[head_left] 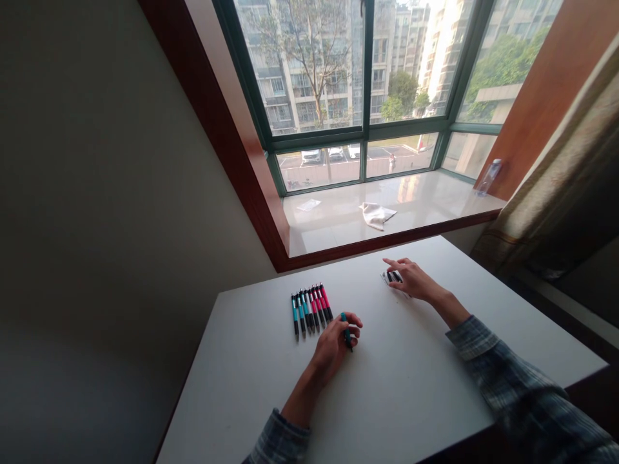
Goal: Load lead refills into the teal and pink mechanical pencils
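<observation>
My left hand (336,338) is closed around a teal pen (346,330) whose dark end points down toward the table. Just left of this hand lies a row of pens (311,309), side by side, in teal, white and pink-red with black grips. My right hand (409,277) is farther back on the right, index finger stretched out and thumb lower and apart. Beneath its fingers is a small group of black and white pieces (391,278), partly covered by the hand and too small to name. I cannot tell whether the fingers touch them.
Both hands are over a white table (387,386). Behind it, a windowsill (329,229) with a dark wood edge carries a crumpled white cloth or tissue (377,215), a flat white piece (309,205) and a clear bottle (489,178). A curtain (536,187) hangs at right.
</observation>
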